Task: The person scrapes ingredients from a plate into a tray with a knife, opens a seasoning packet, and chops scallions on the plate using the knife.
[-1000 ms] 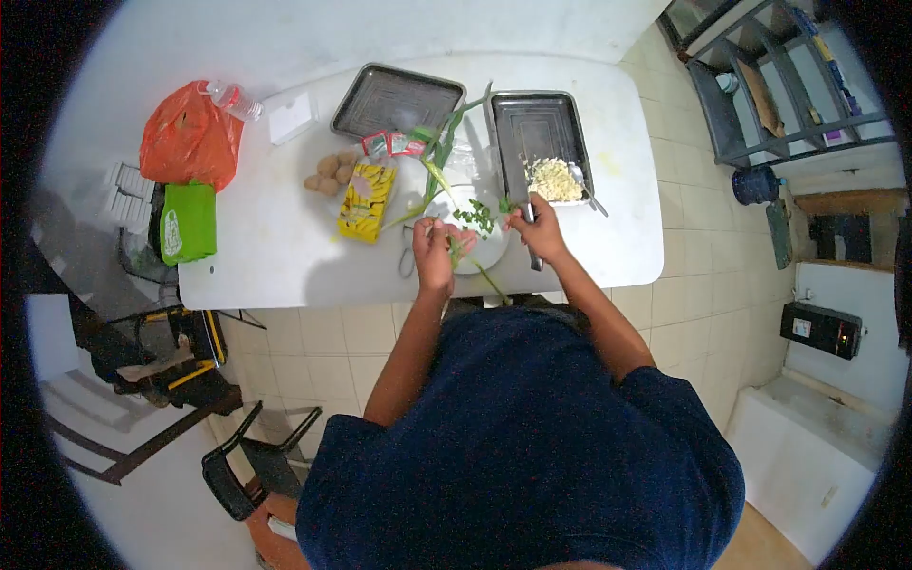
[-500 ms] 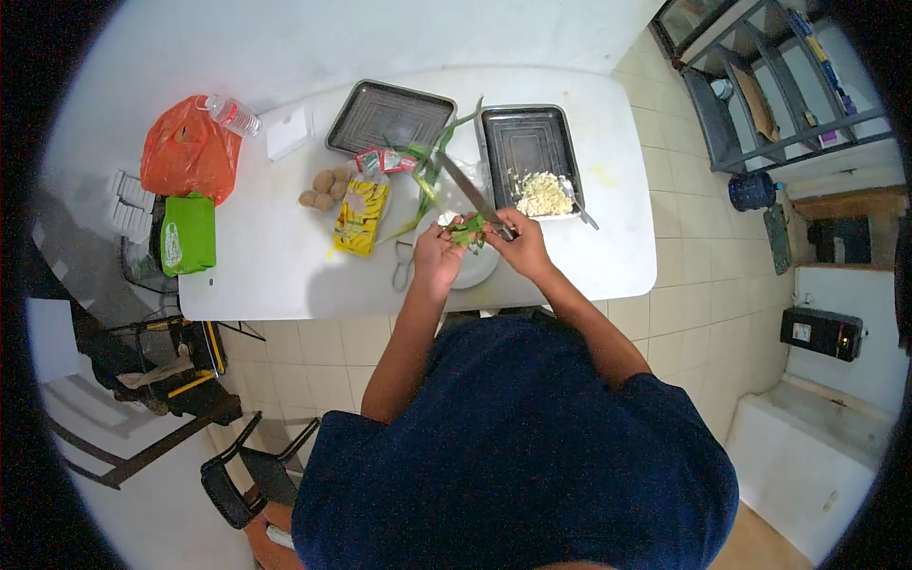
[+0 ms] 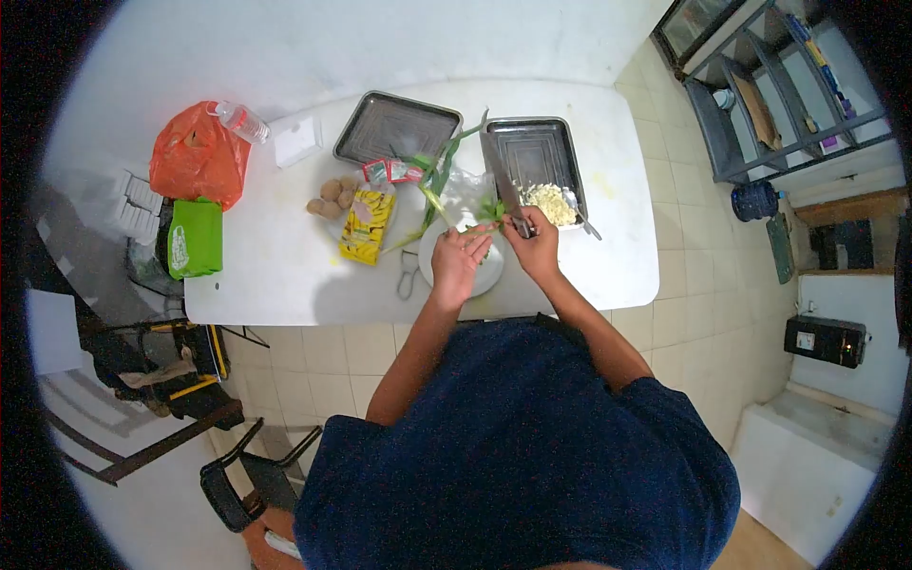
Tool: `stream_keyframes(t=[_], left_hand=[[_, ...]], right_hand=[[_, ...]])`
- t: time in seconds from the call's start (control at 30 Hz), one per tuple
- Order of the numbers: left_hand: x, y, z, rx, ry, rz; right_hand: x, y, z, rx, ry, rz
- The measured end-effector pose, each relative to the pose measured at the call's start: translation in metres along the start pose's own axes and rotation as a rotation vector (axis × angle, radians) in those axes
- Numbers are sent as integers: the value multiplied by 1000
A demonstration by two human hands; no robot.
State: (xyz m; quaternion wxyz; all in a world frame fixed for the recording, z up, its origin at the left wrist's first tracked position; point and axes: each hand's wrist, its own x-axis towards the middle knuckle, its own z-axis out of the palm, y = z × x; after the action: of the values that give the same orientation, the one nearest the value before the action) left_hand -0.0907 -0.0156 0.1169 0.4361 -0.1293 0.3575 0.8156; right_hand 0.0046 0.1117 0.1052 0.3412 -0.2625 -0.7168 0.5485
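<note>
My right hand (image 3: 535, 245) is closed round the handle of a knife (image 3: 503, 180), its long blade pointing away toward the black trays. My left hand (image 3: 458, 262) has its fingers on the stems of a leafy green herb (image 3: 490, 211), whose leaves lie beside the blade near my right fingers. Beneath both hands sits a white plate (image 3: 486, 275), with some green bits on it. Left of the herb, long spring onions (image 3: 443, 173) stretch across the table. Peelers or scissors with a looped grey handle (image 3: 407, 277) lie by my left hand.
A black tray (image 3: 534, 147) has pale chopped food (image 3: 551, 204) and a spoon (image 3: 589, 226) at its near end. Another black tray (image 3: 394, 128) stands further left. Potatoes (image 3: 332, 193), a yellow packet (image 3: 367, 226), a red bag (image 3: 198, 157) and a green bag (image 3: 196, 237) occupy the left side.
The herb has shifted from between my hands to beside the blade, its stems now stretched between them. The knife has turned more upright in view, and my left fingers have straightened somewhat.
</note>
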Motion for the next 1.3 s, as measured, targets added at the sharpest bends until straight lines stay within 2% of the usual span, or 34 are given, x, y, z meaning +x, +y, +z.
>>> stream_keyframes(t=[0.07, 0.17, 0.2, 0.4, 0.5, 0.53, 0.63, 0.73, 0.93, 0.97, 1.07, 1.13, 1.2, 1.27, 1.3], left_hand=[[0, -1, 1, 75, -67, 86], [-4, -3, 1, 153, -128, 138], [-5, -2, 2, 176, -144, 147], [-12, -3, -3, 205, -172, 185], [-18, 7, -2, 97, -172, 264], [-19, 14, -1, 176, -140, 304], [-26, 50, -3, 461, 15, 420], [-27, 88, -7, 662, 64, 674], [-17, 133, -9, 1309, 182, 1136], [-1, 133, -20, 1381, 173, 1093], [6, 114, -19, 1657, 355, 1492], [13, 90, -34, 1519, 281, 1231], [14, 56, -50, 1288, 160, 736], [23, 24, -76, 1272, -84, 425], [17, 14, -74, 1121, -74, 288]], right_hand=[[2, 2, -2, -41, -7, -9], [-4, 1, -3, 32, -72, 222], [-8, 5, -1, 53, -56, 221], [-11, 26, 3, 173, 120, 315], [-10, 50, -9, 210, 253, 345], [-8, 49, -12, 286, 269, 306], [-13, 36, -26, 149, 128, 338], [-20, 31, -17, 122, 33, 392], [-29, 29, 1, 174, -186, 448], [-30, 29, 3, 208, -207, 463], [-32, 24, 8, 270, -240, 521], [-31, 24, 12, 270, -239, 553], [-33, 24, 13, 307, -259, 588], [-34, 23, 14, 299, -285, 614], [-35, 25, 15, 304, -303, 618]])
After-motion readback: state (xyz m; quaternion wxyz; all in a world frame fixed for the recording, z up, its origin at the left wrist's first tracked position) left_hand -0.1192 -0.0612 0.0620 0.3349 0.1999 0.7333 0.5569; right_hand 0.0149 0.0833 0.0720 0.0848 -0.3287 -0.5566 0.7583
